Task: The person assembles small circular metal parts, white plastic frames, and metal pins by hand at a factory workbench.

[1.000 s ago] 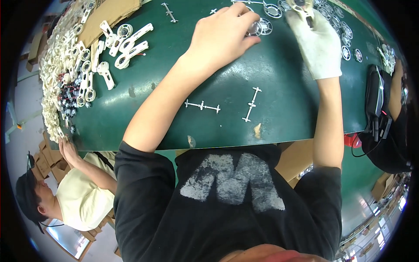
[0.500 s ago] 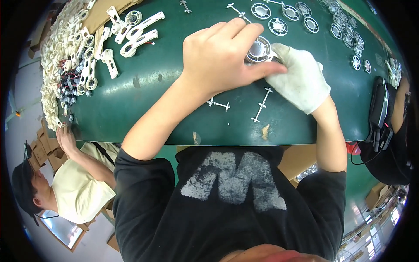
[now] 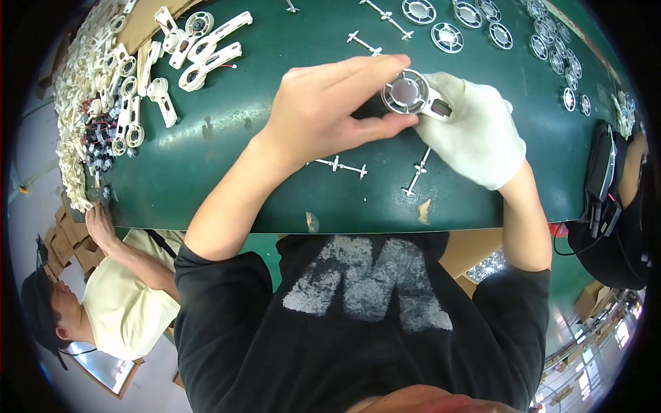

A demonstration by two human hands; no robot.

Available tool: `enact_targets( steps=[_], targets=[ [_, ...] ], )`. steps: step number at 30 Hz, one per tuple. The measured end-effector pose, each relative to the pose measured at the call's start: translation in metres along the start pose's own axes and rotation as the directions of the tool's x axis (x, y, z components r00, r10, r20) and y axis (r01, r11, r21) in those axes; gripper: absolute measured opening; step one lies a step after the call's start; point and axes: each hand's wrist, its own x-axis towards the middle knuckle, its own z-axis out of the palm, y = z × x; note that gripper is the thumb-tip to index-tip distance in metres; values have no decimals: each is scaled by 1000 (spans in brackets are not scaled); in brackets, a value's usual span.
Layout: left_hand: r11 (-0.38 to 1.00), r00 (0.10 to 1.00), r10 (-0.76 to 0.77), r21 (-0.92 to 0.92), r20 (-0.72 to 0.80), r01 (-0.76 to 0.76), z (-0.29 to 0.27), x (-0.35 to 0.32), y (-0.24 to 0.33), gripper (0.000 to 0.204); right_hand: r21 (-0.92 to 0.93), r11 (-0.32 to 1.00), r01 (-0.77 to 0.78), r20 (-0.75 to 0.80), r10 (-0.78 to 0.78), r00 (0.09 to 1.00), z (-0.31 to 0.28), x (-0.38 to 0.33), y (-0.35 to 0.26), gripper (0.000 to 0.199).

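Gloved right hand point(image 3: 478, 131), in a white fabric glove, is closed around the narrow end of a white plastic arm-shaped part point(image 3: 429, 107); a round silver spoked ring point(image 3: 405, 93) sits at its other end, face up, above the green tabletop point(image 3: 289, 196) between the hands. Bare left hand point(image 3: 313, 103) has thumb and fingers parted, bracketing the ring's rim; can't tell if they're actually pinching. Main risk, my read: uneven thumb vs finger pressure cocks the ring or strains its thin spokes. Glove could also slip on smooth plastic and let the part twist. If dropped, it could hit the thin grey branched bar point(image 3: 417, 171) near the right hand. Loose silver spoked rings point(image 3: 447, 38) lie beyond, probably out of the way.
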Motion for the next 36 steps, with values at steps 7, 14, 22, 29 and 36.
enact_targets(
  steps=[7,14,22,29,36],
  targets=[
    [974,981,191,-135,39,-184,0,3,2,60,403,895,-191,383,24,923,-11,4,2,35],
    [652,960,-233,-708,155,272,15,-3,12,41,122,967,224,-5,-225,974,11,-7,7,30],
    [790,911,-389,-458,138,407,-5,25,0,21,46,988,148,-233,-134,963,16,-3,1,39],
    [434,689,-725,-756,30,490,-61,81,-72,54,272,955,120,-340,-22,940,14,6,7,42],
    [308,595,-797,779,-102,547,-125,9,-76,47,187,978,88,-227,-44,973,14,6,6,39]
  ],
)
